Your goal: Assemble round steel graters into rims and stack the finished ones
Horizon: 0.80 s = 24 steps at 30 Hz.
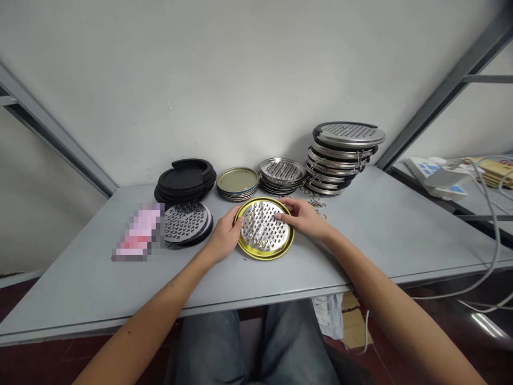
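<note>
The left hand (225, 233) and right hand (303, 216) grip opposite edges of a yellow-rimmed dish (247, 249), fingers curled around its rim. A perforated metal disc (262, 227) lies inside it, above the table's (304, 270) near part, right of the grey discs (186, 223).

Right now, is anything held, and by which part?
Yes: the left hand and right hand hold the yellow-rimmed disc with its perforated metal plate by opposite sides of its rim, thumbs on top.

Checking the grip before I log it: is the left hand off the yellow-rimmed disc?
No, the left hand grips the yellow-rimmed disc.
</note>
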Available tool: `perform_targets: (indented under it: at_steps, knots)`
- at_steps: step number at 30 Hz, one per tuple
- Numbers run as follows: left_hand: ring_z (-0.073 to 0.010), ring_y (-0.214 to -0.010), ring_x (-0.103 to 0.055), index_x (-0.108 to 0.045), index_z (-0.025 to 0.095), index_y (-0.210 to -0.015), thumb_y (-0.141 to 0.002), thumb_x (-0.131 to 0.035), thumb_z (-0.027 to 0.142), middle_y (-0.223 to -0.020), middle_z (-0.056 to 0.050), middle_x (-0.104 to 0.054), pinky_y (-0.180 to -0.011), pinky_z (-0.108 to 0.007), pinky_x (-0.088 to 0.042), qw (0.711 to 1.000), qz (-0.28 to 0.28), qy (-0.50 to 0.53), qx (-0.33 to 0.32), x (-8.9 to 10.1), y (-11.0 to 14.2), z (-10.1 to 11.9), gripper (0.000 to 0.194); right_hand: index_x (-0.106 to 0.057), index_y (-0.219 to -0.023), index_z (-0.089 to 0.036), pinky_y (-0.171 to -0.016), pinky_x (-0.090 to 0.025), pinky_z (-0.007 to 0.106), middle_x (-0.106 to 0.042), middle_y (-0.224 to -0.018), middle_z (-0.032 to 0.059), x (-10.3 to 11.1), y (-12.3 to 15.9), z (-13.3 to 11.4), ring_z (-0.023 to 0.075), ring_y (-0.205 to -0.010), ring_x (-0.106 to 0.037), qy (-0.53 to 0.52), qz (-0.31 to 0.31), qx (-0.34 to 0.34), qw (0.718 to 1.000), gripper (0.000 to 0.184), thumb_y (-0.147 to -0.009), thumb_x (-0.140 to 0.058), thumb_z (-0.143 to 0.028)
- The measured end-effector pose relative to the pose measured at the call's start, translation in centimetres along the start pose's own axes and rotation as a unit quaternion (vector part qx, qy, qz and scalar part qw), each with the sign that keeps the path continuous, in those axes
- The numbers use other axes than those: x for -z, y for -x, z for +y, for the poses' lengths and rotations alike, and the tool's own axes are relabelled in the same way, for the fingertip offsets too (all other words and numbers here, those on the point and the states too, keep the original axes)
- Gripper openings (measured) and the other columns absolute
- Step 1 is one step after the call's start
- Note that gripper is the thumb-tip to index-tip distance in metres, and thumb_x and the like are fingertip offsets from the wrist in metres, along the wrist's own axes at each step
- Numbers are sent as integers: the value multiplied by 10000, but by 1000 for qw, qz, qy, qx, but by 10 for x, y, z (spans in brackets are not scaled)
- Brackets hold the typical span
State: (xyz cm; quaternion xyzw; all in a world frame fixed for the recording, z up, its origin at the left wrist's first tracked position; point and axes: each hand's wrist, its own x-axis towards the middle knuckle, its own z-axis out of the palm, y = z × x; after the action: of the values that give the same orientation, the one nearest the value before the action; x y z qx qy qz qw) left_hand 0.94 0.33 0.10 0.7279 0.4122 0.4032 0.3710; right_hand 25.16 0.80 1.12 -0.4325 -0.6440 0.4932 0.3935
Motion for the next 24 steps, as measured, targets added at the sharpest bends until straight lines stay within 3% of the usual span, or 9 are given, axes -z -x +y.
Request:
perform_targets:
  at_steps: [11,18,24]
  knots:
    - [-221,-1094,-585,-515,160,-1264,-841,-518,178,-1224,-86,-619,-985,-348,-437,997,-36,60,13,1,1,2,424,-635,-1136,-174,-676,-514,290,-706,-943,55,-1,-2,1,188,-801,-640,26,17,16,999,436,-747,-713,-356]
    - [-246,-1141,-561,-462,172,-1336,-821,-544,155,-1280,-88,-585,-996,-370,-430,988,-88,129,18,4,2,5,522,-655,-1080,-163,-600,-497,263,-701,-865,47,0,-2,3,173,-728,-630,37,48,7,998,403,-755,-696,-398]
    - [-222,-1049,-590,-505,171,-1305,-911,-471,248,-1205,-83,-622,-965,-369,-442,996,-62,62,10,3,1,4,403,-666,-1080,-167,-598,-493,267,-700,-851,41,1,-2,3,170,-705,-624,36,46,10,998,426,-732,-710,-410]
